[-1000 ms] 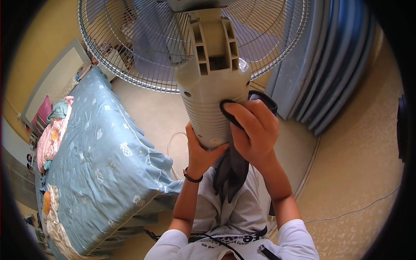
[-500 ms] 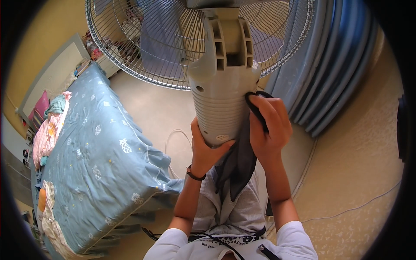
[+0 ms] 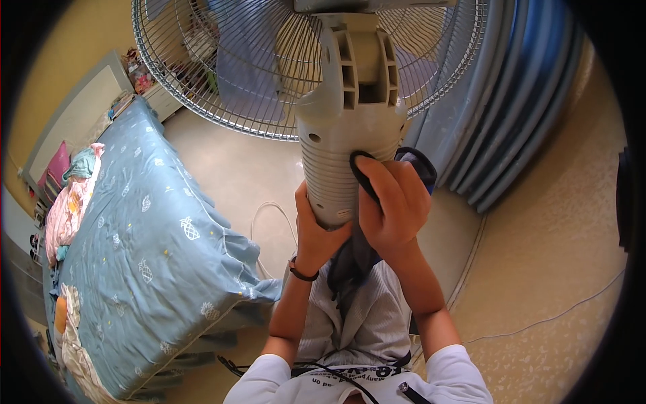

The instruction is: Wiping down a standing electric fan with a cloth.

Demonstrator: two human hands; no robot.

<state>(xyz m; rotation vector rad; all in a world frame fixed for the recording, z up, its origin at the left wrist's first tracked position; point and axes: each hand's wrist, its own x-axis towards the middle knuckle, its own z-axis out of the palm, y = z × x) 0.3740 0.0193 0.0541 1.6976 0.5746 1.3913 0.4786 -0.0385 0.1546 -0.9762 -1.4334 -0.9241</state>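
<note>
A grey-white electric fan stands in front of me, its round wire cage (image 3: 229, 124) at the top and its ribbed motor housing (image 3: 328, 161) facing me. My left hand (image 3: 315, 232) is wrapped round the lower end of the housing, thumb across the near side. My right hand (image 3: 396, 202) pinches a dark cloth (image 3: 358, 259) and presses a fold of it to the ribs on the housing's right side. The rest of the cloth hangs down between my forearms, over my lap. The fan's lower part is hidden.
On the left is a bed (image 3: 161, 242) with a blue pineapple-print cover and crumpled clothes (image 3: 70, 209). Blue curved panels (image 3: 525, 101) lean at the right. A white cable (image 3: 254, 225) loops on the floor near the bed, and a thin cord (image 3: 538, 330) runs along the right.
My right hand has moved left with the cloth, from the housing's right edge onto its ribbed face. My left hand keeps its hold. The view has shifted slightly.
</note>
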